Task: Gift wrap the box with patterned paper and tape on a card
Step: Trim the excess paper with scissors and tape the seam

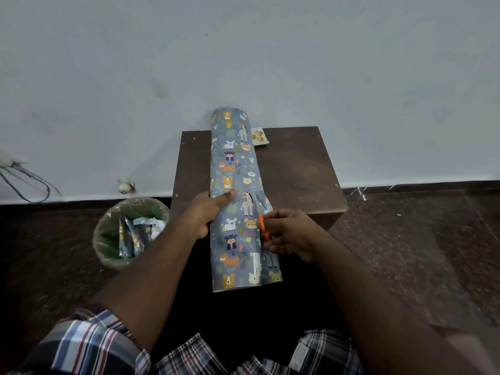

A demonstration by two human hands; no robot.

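A pale blue-grey wall backs a small dark brown wooden table (pixel 297 169) standing on a dark speckled stone floor. Left of the left hand (pixel 208 212), a round green waste bin (pixel 104 239) lined with clear plastic holds crumpled scraps of the same patterned paper. Beyond both hands, a small card with gold round shapes (pixel 259 136) lies on the table, partly hidden by the long roll of grey-blue animal-print wrapping paper (pixel 234 169), which runs from the wall toward the person. The left hand grips the roll's left side, thumb on top. The right hand (pixel 290 234) holds orange-handled scissors (pixel 263 226) at the paper's right edge.
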